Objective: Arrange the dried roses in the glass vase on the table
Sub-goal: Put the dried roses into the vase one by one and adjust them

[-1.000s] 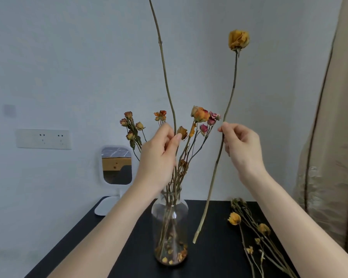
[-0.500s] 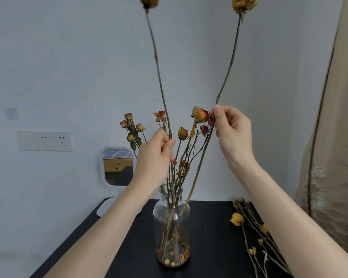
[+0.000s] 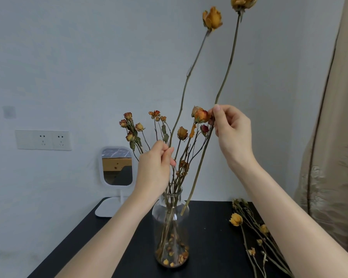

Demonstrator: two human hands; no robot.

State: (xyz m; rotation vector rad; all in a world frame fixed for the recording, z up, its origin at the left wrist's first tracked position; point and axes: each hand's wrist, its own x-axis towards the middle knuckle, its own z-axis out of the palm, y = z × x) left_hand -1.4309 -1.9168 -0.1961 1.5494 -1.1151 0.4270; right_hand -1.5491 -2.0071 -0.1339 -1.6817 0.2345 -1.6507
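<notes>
Pale wall [image 3: 68, 57] backs a black table [image 3: 209, 237], with a mirror [image 3: 117, 167] and a socket plate [image 3: 43, 139] to the left and a curtain [image 3: 329, 157] to the right.

The vase [image 3: 170, 227] stands on the table directly below the left hand [image 3: 155, 169]. The left hand pinches the left stem [image 3: 186, 83] between thumb and fingers. Above this grip the stem leans right to its bloom [image 3: 212, 18]. Below the grip it enters the vase neck and is lost among the small roses [image 3: 182, 133], so its lower end cannot be traced.

The right hand [image 3: 232, 133] pinches the right stem [image 3: 228, 63] with curled fingers. The stem passes behind the thumb at the grip. Above the grip, its flower is cut off by the top edge. Below the grip, the stem slants down and to the left, outside the vase neck. Its tip overlaps the vase shoulder, and contact cannot be determined.

Spare roses [image 3: 236, 219] lie on the table below the right forearm, which partly covers them. The bottom edge cuts them off.

Compared with half a second ago, the left stem has swung from a left lean to a right lean, and its bloom is now fully in view. Both hands and the tip of the right stem sit almost where they were.
</notes>
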